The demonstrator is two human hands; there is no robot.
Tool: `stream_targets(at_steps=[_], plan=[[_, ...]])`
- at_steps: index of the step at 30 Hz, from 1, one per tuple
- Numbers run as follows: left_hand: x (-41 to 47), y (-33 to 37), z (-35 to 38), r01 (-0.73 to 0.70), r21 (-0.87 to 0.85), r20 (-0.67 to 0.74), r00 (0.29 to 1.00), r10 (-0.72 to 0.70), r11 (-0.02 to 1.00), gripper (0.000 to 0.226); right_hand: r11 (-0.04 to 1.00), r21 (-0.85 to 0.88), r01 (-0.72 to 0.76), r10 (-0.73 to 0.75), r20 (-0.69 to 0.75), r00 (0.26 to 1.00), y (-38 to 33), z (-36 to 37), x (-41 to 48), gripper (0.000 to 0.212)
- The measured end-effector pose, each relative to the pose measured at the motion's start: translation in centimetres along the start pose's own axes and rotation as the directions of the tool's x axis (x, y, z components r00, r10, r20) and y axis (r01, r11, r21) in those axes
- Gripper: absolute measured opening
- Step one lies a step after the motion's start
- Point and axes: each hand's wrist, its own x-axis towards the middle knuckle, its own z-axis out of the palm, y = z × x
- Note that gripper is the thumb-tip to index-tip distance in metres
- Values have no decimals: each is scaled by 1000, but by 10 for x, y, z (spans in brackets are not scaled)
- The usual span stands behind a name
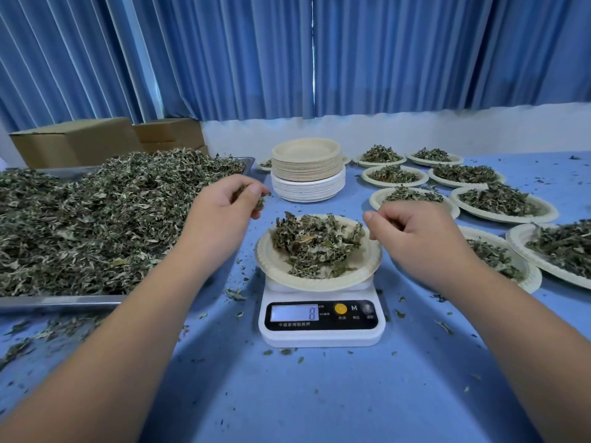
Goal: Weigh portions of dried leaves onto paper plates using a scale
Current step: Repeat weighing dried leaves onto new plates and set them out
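At the middle of the desk [319,394], the plate [275,267] sits on the scale [323,337] for weighing. Left hand [224,204] pinches leaves [260,199] to add; right hand [419,238] curls beside the plate, and I cannot tell if it holds any.

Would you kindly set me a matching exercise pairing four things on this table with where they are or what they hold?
Things: 1 left hand; 2 plate stack; 3 metal tray; 4 scale.
States: A carries a filled plate; B heaped with loose leaves; C grips a pinch of leaves; D empty, behind the scale.
Pairs: 1-C; 2-D; 3-B; 4-A.
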Motion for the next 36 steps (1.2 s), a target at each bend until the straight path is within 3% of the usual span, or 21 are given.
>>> stream_targets(at_steps=[6, 11, 17, 19, 22, 27, 29, 32, 36], plan=[[4, -23, -32, 89, 335, -129, 991, -48, 938, 16, 1000, -3, 14, -14, -15, 1000, 0, 1, -1, 44], [10, -42, -57, 250, 381, -304, 943, -135, 890, 17, 1000, -7, 13, -13, -16, 1000, 1, 0, -1, 43], [6, -48, -54, 331, 578, -187, 943, -274, 746, 50, 1000, -15, -9, 9, -23, 1000, 1, -1, -1, 42], [2, -35, -43, 221, 549, -142, 975, -171, 806, 47, 1000, -19, -16, 16, -25, 1000, 2, -1, -1, 42], [-7, -8, -24, -58, 424, -12, 998, 69, 904, 34, 1000, -20, -16, 15, -25, 1000, 2, -1, -1, 42], [-23, 26, 13, -372, 264, 291, 910, 294, 890, 30, 1000, -13, 1, -1, -31, 1000, 1, -1, 0, 41], [-19, 33, 23, -441, 289, 430, 853, 296, 850, 36, 1000, -12, 17, -18, -31, 999, 0, -1, 0, 41], [-9, 39, 33, -481, 388, 602, 778, 179, 786, 47, 1000, 3, 26, -26, -35, 999, 0, -2, 0, 41], [0, 42, 41, -466, 462, 684, 729, 31, 755, 50, 999, 6, 32, -32, -38, 999, 1, -2, 1, 42]])
